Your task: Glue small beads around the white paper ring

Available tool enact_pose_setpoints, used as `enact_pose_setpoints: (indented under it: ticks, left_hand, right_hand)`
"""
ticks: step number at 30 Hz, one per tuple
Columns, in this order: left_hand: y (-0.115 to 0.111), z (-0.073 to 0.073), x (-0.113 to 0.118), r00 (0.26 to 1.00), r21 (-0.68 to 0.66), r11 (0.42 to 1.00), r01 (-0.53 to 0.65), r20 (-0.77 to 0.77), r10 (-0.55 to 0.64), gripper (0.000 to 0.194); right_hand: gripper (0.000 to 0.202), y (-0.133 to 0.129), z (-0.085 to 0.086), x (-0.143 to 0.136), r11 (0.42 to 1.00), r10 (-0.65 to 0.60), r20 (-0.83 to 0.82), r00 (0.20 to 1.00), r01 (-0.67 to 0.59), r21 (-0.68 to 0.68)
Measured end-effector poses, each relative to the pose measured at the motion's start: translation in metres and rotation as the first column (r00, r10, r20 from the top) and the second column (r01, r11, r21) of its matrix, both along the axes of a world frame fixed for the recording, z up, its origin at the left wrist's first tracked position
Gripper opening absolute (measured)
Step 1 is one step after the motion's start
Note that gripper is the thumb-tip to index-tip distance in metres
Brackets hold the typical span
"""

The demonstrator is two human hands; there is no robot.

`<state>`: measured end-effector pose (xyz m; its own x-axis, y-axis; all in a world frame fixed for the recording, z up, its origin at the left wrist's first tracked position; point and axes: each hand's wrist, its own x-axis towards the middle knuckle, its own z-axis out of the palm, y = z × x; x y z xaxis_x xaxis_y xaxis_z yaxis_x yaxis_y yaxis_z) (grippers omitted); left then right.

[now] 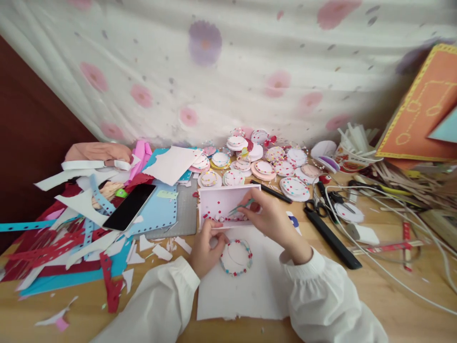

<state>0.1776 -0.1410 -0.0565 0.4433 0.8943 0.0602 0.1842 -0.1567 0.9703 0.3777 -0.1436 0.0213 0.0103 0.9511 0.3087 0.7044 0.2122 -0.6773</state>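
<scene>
Right hand: pinches tweezers over a white box of red beads.
Left hand: at the box's near left corner, fingertips by a beaded ring.
Beaded ring: on white paper, toward the worktop's near edge.
Phone: amid scraps, toward the left edge.
Discs: crowding the far edge.

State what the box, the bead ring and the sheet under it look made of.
Box: probably matte cardboard, judging by its thin, flat, pale walls.
Bead ring: plastic or glass, perhaps, from the bright colours; shine unclear.
Sheet: likely matte paper, thin, with a ragged near edge.
</scene>
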Motion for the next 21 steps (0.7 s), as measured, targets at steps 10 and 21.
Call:
enact_pose_setpoints:
  ticks: [10,21]
  left_hand:
    - [0.0,0.0,0.0,0.999,-0.024,1.0,-0.017,-0.028,0.016,0.019]
    - [0.001,0.005,0.002,0.999,-0.015,1.0,-0.017,-0.041,0.017,0.018]
  right_hand:
    - [0.011,0.002,0.008,-0.001,0.995,-0.104,0.515,0.851,0.088,0.055]
    - [0.014,-0.007,0.026,0.019,0.993,-0.017,0.603,0.798,0.082,-0.08]
